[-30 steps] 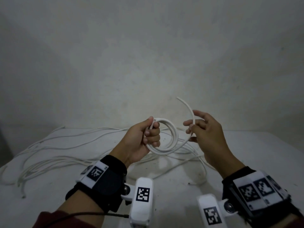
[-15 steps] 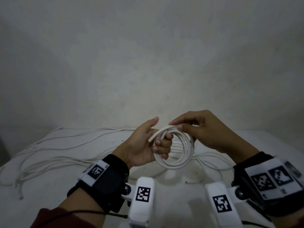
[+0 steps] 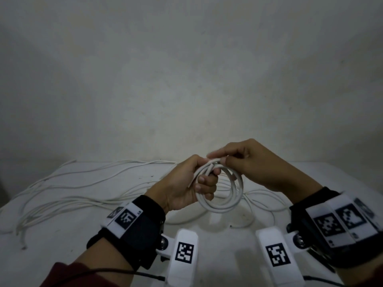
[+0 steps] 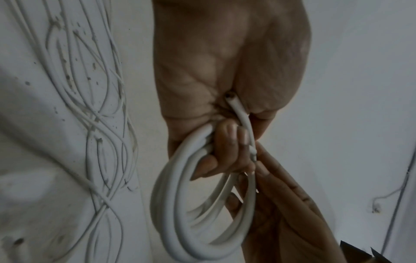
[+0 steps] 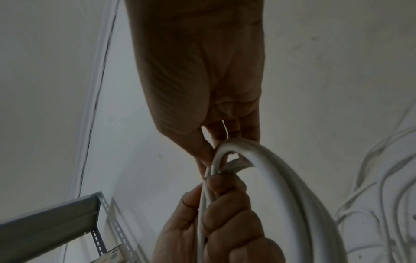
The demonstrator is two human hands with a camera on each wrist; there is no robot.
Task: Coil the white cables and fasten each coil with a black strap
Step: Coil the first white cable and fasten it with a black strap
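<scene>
A white cable coil (image 3: 226, 195) of several loops hangs in the air above the table. My left hand (image 3: 192, 181) grips the coil's left side, fingers curled through the loops (image 4: 180, 204). A cut cable end (image 4: 231, 98) sticks up out of that fist. My right hand (image 3: 244, 162) pinches the top of the coil between thumb and fingertips, right beside the left fingers; the same coil (image 5: 292, 186) fills the right wrist view. No black strap shows in any view.
Several loose white cables (image 3: 72, 195) lie spread over the left and middle of the white table (image 3: 310, 175). A plain wall stands close behind. A grey perforated metal shelf frame (image 5: 67, 222) shows in the right wrist view.
My right hand brought the free cable end over from the right and laid it on the coil's top, where it now pinches. The coil gained a loop and dropped slightly.
</scene>
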